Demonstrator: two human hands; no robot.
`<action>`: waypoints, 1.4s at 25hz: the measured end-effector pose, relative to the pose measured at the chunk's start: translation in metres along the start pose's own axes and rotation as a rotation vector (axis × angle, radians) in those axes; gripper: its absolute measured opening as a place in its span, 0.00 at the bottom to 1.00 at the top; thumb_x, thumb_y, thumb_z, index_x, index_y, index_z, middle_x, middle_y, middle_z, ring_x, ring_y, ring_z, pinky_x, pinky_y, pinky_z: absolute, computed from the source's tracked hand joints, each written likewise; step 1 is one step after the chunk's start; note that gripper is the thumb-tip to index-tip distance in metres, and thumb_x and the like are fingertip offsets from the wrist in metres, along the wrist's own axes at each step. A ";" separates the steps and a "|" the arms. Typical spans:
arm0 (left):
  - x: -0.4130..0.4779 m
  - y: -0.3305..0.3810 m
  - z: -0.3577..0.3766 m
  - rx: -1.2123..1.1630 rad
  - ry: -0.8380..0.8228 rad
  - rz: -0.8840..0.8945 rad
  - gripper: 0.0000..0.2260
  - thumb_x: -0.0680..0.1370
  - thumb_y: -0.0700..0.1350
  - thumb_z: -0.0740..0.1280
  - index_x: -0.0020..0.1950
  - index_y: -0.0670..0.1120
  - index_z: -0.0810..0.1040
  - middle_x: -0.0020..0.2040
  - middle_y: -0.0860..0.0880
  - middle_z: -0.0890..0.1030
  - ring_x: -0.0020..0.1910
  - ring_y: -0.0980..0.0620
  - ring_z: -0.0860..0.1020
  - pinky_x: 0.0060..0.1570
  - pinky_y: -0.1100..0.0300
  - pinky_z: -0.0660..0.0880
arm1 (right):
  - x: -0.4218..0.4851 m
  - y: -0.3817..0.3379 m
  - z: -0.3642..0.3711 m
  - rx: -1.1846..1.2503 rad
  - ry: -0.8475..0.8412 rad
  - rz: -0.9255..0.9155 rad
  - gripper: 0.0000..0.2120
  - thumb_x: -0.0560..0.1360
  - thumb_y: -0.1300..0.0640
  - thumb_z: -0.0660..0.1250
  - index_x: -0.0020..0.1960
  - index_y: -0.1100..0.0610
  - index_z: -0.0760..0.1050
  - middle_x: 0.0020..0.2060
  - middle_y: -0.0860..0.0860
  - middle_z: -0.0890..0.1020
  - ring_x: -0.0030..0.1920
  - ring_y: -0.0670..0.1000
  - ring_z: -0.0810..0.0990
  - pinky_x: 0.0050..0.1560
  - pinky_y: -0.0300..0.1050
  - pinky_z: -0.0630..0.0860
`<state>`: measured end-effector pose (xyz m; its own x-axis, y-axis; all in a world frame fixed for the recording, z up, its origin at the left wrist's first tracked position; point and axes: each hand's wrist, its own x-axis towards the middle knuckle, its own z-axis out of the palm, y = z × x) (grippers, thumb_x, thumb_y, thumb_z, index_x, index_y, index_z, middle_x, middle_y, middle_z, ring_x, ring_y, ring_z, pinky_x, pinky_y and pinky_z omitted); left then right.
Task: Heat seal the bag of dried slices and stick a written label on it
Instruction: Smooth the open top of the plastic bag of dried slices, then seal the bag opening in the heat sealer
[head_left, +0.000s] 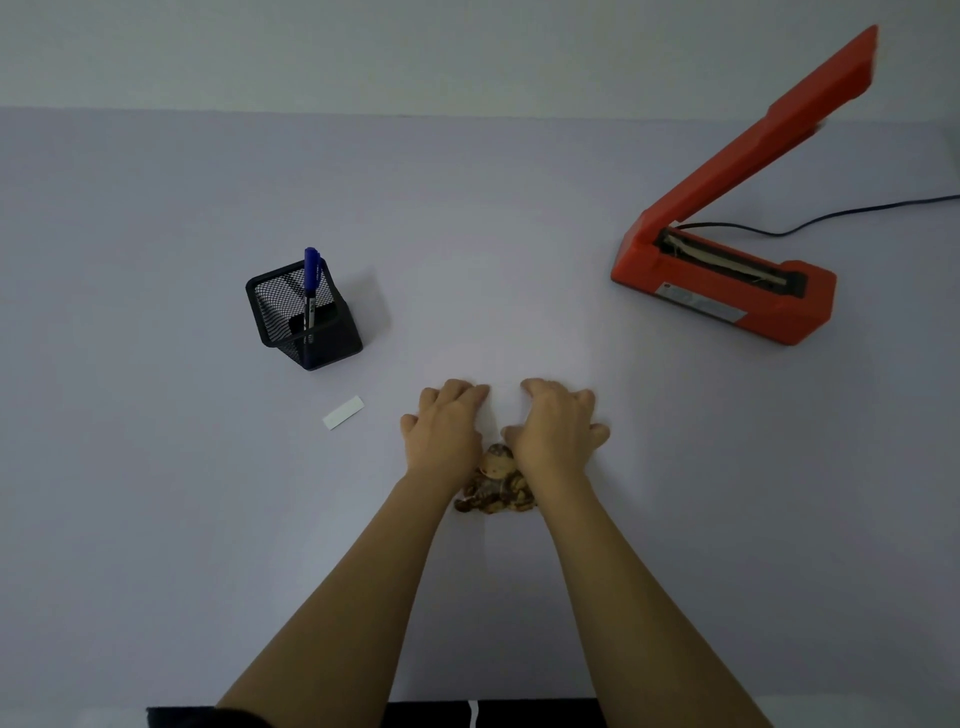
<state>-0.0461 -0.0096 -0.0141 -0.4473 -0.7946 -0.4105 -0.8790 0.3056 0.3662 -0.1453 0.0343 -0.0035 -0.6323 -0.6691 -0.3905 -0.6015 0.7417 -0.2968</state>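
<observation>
A clear bag of brown dried slices (496, 486) lies on the white table in front of me. My left hand (447, 428) and my right hand (553, 428) both rest on the bag's upper part, fingers curled over its near-invisible top edge. The slices show between my wrists. A small white label (343, 412) lies flat to the left of my hands. A blue pen (310, 283) stands in a black mesh holder (304, 314) at the left. The orange heat sealer (727, 280) sits at the right with its arm raised.
The sealer's black cord (841, 213) runs off the right edge of the table. The wall meets the table at the back. A dark strip of clothing shows at the table's near edge.
</observation>
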 end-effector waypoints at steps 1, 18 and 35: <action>-0.001 0.002 0.000 -0.018 0.005 -0.052 0.26 0.76 0.39 0.63 0.72 0.53 0.63 0.68 0.49 0.66 0.65 0.46 0.63 0.58 0.50 0.64 | 0.000 0.001 0.001 0.004 0.002 0.000 0.27 0.70 0.55 0.72 0.66 0.48 0.68 0.61 0.47 0.74 0.61 0.53 0.65 0.48 0.50 0.61; -0.013 0.013 0.003 -0.472 0.142 -0.508 0.20 0.73 0.41 0.71 0.59 0.41 0.65 0.55 0.40 0.73 0.49 0.44 0.74 0.42 0.57 0.70 | 0.005 0.019 0.004 0.486 -0.100 0.109 0.25 0.65 0.58 0.77 0.56 0.60 0.69 0.45 0.55 0.79 0.44 0.52 0.77 0.41 0.41 0.73; -0.001 0.012 0.000 -0.620 0.042 -0.202 0.03 0.74 0.44 0.69 0.43 0.46 0.76 0.39 0.50 0.82 0.40 0.52 0.79 0.39 0.63 0.75 | 0.026 0.063 -0.004 0.900 -0.321 0.071 0.06 0.67 0.57 0.75 0.38 0.54 0.78 0.36 0.49 0.83 0.40 0.48 0.82 0.45 0.44 0.78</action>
<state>-0.0568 -0.0053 -0.0096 -0.2651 -0.8282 -0.4938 -0.6808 -0.2019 0.7041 -0.2022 0.0635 -0.0288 -0.4083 -0.6752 -0.6144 0.1183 0.6282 -0.7690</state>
